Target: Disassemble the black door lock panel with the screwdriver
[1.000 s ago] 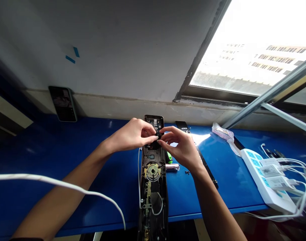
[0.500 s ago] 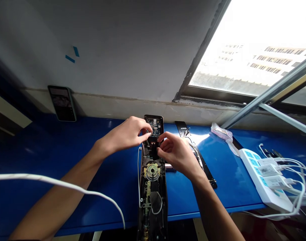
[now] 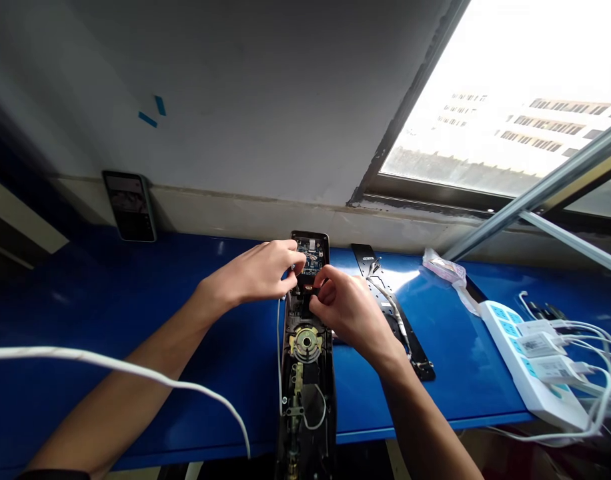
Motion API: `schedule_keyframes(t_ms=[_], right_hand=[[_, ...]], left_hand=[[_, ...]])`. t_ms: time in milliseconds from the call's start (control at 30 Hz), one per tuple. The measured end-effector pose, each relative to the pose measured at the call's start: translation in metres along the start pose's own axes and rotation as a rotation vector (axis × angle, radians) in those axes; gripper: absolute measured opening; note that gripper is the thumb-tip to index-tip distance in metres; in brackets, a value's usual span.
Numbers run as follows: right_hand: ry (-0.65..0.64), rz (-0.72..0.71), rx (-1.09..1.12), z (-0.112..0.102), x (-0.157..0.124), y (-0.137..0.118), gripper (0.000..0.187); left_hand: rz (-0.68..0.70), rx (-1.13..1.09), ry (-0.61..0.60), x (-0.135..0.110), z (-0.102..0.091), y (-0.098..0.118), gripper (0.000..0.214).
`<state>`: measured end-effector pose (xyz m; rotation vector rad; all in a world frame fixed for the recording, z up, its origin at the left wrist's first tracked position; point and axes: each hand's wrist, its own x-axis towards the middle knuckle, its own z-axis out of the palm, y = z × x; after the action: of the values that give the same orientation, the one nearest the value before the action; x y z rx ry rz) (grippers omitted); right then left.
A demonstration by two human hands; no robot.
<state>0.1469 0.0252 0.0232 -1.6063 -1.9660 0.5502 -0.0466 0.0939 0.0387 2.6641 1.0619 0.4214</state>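
An opened long black electronic lock housing (image 3: 313, 373) extends from the blue table past its front edge. At its far end is a blue circuit board (image 3: 313, 257), and a round metal ring (image 3: 306, 343) sits mid-length. My left hand (image 3: 268, 270) reaches over the housing's left edge beside the board, fingers bent towards the thumb; what they grip, if anything, is hidden. My right hand (image 3: 345, 300) is closed in a pinch over the recess just below the board. Whatever lies between its fingertips is too small to name. A thin grey wire (image 3: 279, 353) runs down the housing's left side.
A black plate with cables (image 3: 395, 310) lies right of the housing. Farther right are a plastic packet (image 3: 443, 267) and a white power strip (image 3: 530, 367) with chargers. A phone (image 3: 129, 205) leans against the wall. A white cable (image 3: 120, 365) crosses above my left forearm.
My left hand has dropped slightly, its thumb now lower at the housing's left edge. My right fingers have drawn closer together over the recess. The view has shifted slightly.
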Motion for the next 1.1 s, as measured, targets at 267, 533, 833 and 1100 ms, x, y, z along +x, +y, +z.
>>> schedule_keyframes(t_ms=[267,533,833,1100], right_hand=[[-0.025,-0.008,-0.042,0.002,0.005,0.002,0.018],[-0.104,-0.055,-0.028,-0.002,0.005,0.004,0.02],[-0.093,-0.056,0.018,-0.007,0.009,0.006,0.014],[-0.089,-0.067,0.051,-0.024,0.009,0.011,0.014]], left_hand=[[-0.008,-0.001,-0.024,-0.001,0.0,0.001,0.014],[0.011,-0.005,-0.03,0.0,-0.002,0.002,0.016],[0.017,-0.026,0.009,0.0,-0.003,0.004,0.013],[0.1,-0.172,0.078,0.004,0.002,-0.003,0.016]])
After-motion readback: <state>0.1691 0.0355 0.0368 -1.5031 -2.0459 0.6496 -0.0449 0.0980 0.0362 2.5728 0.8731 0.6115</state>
